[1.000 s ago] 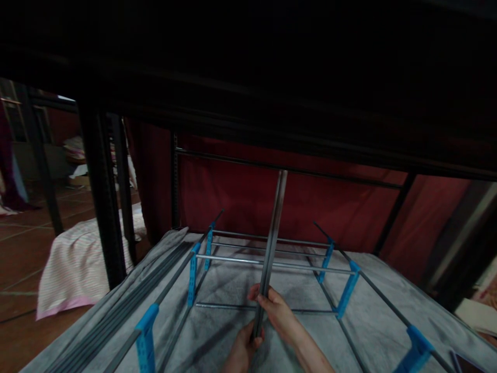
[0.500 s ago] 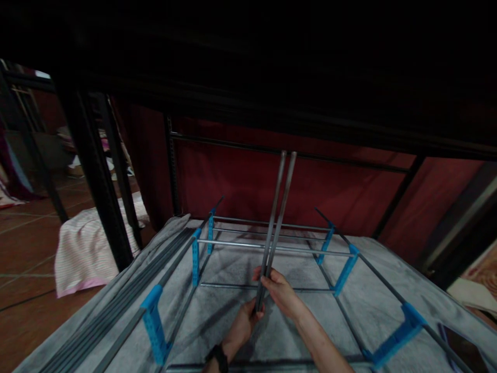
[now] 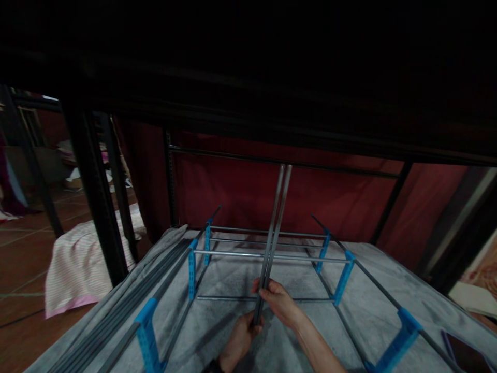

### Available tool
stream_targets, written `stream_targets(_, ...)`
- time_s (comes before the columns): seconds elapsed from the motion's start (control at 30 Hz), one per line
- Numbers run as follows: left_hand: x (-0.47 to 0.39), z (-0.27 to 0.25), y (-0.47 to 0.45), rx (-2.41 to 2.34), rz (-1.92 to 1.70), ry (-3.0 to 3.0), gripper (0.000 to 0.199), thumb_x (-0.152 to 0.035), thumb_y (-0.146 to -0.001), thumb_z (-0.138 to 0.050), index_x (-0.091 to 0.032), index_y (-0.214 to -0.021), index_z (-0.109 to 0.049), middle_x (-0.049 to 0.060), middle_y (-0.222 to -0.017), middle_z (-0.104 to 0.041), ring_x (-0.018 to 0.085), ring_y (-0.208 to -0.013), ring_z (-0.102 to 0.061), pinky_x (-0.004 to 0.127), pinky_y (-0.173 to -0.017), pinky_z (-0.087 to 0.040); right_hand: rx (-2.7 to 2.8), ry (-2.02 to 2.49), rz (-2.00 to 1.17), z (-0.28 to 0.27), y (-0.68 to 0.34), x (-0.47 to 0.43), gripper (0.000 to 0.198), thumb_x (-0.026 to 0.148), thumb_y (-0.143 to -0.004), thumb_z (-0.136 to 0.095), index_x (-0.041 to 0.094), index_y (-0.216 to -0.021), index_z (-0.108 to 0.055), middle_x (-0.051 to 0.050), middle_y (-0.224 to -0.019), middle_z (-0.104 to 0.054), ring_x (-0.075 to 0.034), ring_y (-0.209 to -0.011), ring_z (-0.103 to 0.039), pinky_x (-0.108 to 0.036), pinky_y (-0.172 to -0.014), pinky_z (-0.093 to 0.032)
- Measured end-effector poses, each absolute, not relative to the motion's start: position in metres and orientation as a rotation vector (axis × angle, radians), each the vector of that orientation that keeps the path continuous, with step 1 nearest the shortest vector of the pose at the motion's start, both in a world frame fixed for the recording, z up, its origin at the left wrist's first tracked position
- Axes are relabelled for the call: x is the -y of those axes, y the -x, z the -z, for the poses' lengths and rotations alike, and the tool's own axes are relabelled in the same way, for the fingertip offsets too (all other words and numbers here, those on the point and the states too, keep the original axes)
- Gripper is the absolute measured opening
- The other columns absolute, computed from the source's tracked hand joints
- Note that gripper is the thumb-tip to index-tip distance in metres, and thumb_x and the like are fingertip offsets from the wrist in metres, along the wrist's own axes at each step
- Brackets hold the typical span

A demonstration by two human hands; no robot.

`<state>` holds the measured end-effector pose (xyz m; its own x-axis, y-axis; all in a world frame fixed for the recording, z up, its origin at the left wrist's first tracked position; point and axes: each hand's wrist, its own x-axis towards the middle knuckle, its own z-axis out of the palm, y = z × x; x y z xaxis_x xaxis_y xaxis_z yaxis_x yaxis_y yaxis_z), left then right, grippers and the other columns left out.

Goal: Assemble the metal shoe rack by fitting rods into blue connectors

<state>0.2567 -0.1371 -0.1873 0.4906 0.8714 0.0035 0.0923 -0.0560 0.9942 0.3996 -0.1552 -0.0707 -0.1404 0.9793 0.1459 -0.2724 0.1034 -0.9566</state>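
Observation:
Two grey metal tubes (image 3: 276,223) stand side by side, tilted away from me, above the middle of a half-built rack. My left hand (image 3: 241,334) is closed around their lower ends. A little higher, my right hand (image 3: 277,299) pinches the same tubes between thumb and fingers. Around them lies the rack frame: long side rods, crossbars (image 3: 310,258) and blue plastic connectors, among them a front left connector (image 3: 147,331), a front right connector (image 3: 402,339) and a middle right connector (image 3: 344,277).
A bundle of loose tubes (image 3: 128,305) lies along the left on the grey blanket (image 3: 229,324). A phone (image 3: 466,352) rests at the lower right. Dark metal posts (image 3: 95,197) and a low overhead structure (image 3: 248,77) surround the bed. Striped cloth (image 3: 81,259) hangs left, above the tiled floor.
The view has tilted slightly upward, so the rack and my hands appear lower. Both hands keep their hold on the two tubes, which lean much as before.

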Motion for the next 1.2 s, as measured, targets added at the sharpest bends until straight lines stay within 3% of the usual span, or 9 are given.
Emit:
stream_targets(0.5,0.141,0.18,-0.257,-1.01,-0.741,-1.641,0.022,-0.014,-0.063,-0.056,-0.016,-0.083,-0.066,0.005,-0.082,-0.068,0.022,-0.081,-0.059,0.033,-0.077,-0.042,1.235,0.84,-1.326,0.072,-0.406,0.151,0.042,0.049,-0.071,-0.079,0.019,-0.099,-0.072,-0.005,-0.089,-0.07,-0.022,-0.094,-0.06,-0.037,-0.093,-0.039)
stream_targets(0.77,0.144,0.175,-0.247,-0.942,-0.696,-1.716,0.036,-0.01,-0.063,-0.054,-0.017,-0.092,-0.073,0.004,-0.088,-0.073,0.026,-0.093,-0.062,0.037,-0.089,-0.046,1.236,0.819,-1.338,0.074,-0.41,0.148,0.04,0.047,-0.073,-0.078,0.02,-0.102,-0.071,-0.004,-0.093,-0.07,-0.021,-0.095,-0.061,-0.036,-0.093,-0.04)
stream_targets(1.0,0.134,0.179,-0.234,-0.855,-0.757,-1.501,0.034,-0.008,-0.062,-0.051,-0.015,-0.086,-0.074,0.005,-0.088,-0.075,0.024,-0.096,-0.065,0.043,-0.1,-0.046,1.223,0.85,-1.334,0.071,-0.418,0.143,0.039,0.047,-0.072,-0.078,0.02,-0.099,-0.07,-0.003,-0.09,-0.07,-0.019,-0.091,-0.06,-0.034,-0.089,-0.041)
stream_targets(1.2,0.125,0.196,-0.23,-0.976,-0.885,-1.294,0.034,-0.003,-0.06,-0.052,-0.012,-0.086,-0.072,0.007,-0.087,-0.075,0.02,-0.086,-0.065,0.043,-0.096,-0.049,1.253,0.846,-1.347,0.069,-0.416,0.14,0.038,0.046,-0.072,-0.078,0.021,-0.099,-0.07,-0.002,-0.091,-0.07,-0.019,-0.093,-0.061,-0.034,-0.09,-0.042)
